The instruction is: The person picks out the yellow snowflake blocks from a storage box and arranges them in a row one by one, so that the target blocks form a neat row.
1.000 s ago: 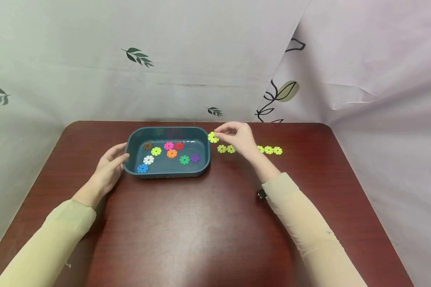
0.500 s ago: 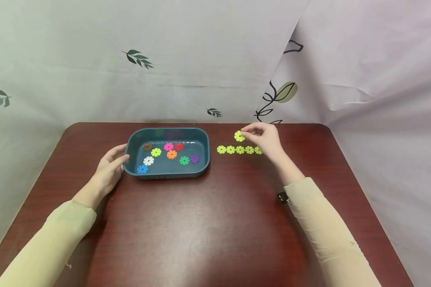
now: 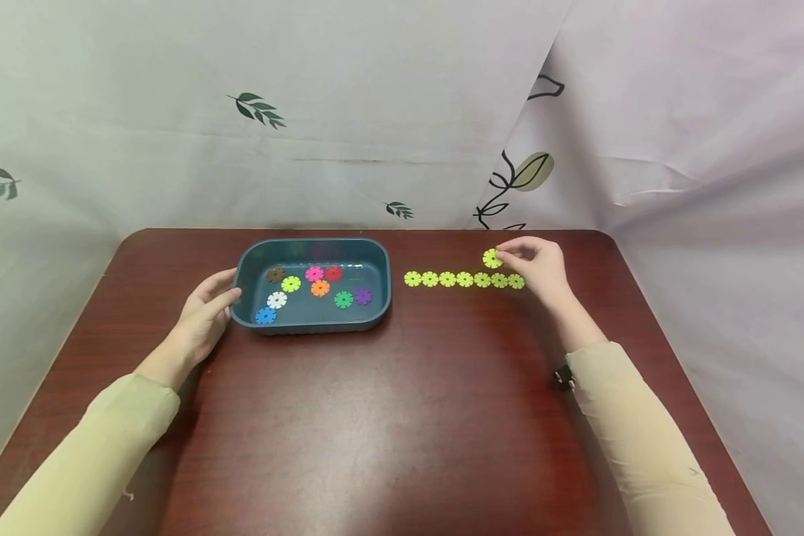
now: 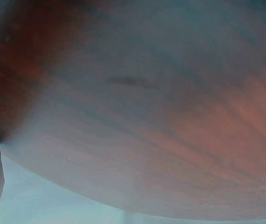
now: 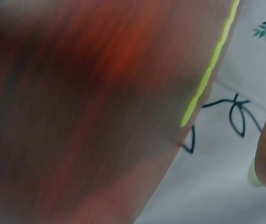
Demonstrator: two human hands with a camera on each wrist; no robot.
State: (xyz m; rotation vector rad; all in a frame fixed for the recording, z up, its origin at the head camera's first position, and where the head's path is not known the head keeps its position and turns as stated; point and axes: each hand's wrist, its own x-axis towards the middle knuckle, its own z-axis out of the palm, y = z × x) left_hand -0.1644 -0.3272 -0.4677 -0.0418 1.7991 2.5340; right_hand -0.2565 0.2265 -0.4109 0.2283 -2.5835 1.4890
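My right hand [image 3: 539, 269] pinches a yellow-green snowflake disc [image 3: 492, 258] between thumb and fingertips, just above the right end of a straight row of matching snowflake discs [image 3: 465, 279] on the table. At the left, my left hand [image 3: 204, 316] grips the left end of a dark blue plastic tub [image 3: 311, 326], thumb at the rim and fingers along the outer side. Loose in the tub lie several snowflake discs of different colours, among them a yellow-green disc [image 3: 291, 284], an orange disc [image 3: 319, 288] and a blue disc [image 3: 266, 316].
The brown wooden table [image 3: 348, 417] has rounded back corners. Behind it hangs a pale cloth [image 3: 348, 112] with leaf prints, also along both sides. A small black object [image 3: 563, 377] shows at my right cuff. The left wrist view is mostly blurred tabletop.
My right hand has moved right from beside the tub, along the row to its right end, carrying the yellow-green snowflake disc. The left hand and the tub have stayed put.
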